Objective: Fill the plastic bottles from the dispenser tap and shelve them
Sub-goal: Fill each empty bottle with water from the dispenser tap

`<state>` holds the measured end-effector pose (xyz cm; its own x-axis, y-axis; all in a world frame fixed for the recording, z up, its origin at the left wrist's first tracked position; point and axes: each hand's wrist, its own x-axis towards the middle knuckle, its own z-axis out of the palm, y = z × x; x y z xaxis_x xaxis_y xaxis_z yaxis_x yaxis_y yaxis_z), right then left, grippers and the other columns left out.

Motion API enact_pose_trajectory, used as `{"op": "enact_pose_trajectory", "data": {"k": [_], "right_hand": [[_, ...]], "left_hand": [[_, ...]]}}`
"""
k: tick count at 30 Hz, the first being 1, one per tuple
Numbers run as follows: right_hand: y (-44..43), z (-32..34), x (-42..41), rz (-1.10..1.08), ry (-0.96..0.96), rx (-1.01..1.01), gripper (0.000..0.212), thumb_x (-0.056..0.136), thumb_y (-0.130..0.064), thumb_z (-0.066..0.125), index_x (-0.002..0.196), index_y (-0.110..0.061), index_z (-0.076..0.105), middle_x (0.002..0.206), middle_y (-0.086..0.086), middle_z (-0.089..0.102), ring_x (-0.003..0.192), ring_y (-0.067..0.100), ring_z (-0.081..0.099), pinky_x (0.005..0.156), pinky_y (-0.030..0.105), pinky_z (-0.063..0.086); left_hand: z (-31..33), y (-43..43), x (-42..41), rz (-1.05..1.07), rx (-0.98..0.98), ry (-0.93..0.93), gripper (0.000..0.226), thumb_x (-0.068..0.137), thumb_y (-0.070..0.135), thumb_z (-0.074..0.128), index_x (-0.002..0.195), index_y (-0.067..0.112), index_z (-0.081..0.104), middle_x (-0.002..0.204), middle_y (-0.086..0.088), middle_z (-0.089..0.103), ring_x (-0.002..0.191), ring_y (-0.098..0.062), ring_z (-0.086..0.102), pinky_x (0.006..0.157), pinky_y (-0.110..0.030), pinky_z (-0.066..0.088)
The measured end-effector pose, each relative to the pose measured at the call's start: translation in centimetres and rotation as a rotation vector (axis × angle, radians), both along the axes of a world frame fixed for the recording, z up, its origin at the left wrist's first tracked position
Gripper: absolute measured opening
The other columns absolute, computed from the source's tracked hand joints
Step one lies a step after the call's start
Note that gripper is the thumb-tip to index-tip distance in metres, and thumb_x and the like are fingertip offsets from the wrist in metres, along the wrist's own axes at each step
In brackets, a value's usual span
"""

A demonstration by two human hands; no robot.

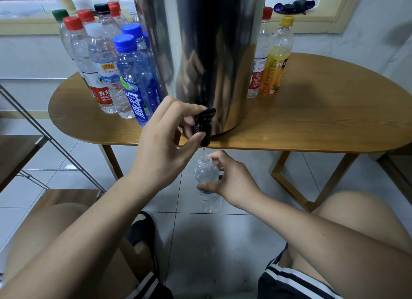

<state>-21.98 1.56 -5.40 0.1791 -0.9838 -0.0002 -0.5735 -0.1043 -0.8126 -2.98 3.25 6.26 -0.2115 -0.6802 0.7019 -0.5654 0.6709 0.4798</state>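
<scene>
1. The left hand (162,142) pinches the black tap (204,125) at the foot of the steel dispenser (200,53), with the thumb under the lever and curled fingers over its top.
2. The right hand (234,182) grips a small clear plastic bottle (206,171) around its middle, uncapped and upright, with its mouth directly under the spout and below the worktop edge.
3. A thin stream (203,151) runs from the spout into the bottle's mouth.
4. The dispenser stands on a wooden worktop (323,120).
5. Left of it stands a cluster of capped bottles, a blue-capped bottle (131,80) nearest.
6. To its right stand a red-capped bottle (259,60) and a yellow-capped orange-labelled bottle (275,64).
7. A metal-framed shelf (15,156) stands at far left.
</scene>
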Motion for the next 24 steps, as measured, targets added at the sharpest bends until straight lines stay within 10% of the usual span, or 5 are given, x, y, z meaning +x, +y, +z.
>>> {"op": "enact_pose_trajectory", "data": {"k": [24], "right_hand": [[0.09, 0.16, 0.13, 0.004, 0.028, 0.007, 0.072, 0.067, -0.046, 0.101, 0.124, -0.038, 0.057, 0.122, -0.015, 0.069, 0.11, 0.009, 0.067, 0.095, 0.039, 0.06]], "left_hand": [[-0.03, -0.01, 0.05, 0.002, 0.01, -0.001, 0.046, 0.09, -0.004, 0.083, 0.13, 0.013, 0.067, 0.103, -0.005, 0.054, 0.079, -0.016, 0.063, 0.075, -0.024, 0.045]]}}
